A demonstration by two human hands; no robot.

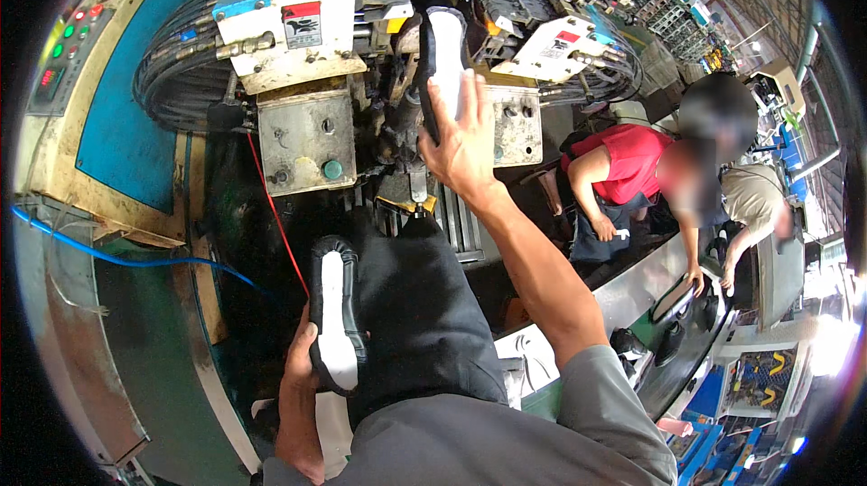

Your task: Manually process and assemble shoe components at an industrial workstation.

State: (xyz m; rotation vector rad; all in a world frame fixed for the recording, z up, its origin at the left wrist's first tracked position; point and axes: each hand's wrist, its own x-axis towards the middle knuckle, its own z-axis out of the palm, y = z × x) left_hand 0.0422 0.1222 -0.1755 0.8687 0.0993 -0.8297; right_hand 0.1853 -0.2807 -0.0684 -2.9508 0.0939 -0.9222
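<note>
At lower left, my left hand is closed round the side of a black shoe upper, whose white underside faces up. It is held beside my left thigh. Another black shoe upper with a white bottom sits bottom up in the middle of the machine. My right hand reaches forward and lies on its near end, fingers stretched out and spread over the white surface. The shoe's far end lies between the machine's metal jaws.
Hoses hang at the machine's left, beside a control panel with lit buttons. A blue hose and a red cord run at left. On the right, a person in red and another person work at a conveyor carrying shoes.
</note>
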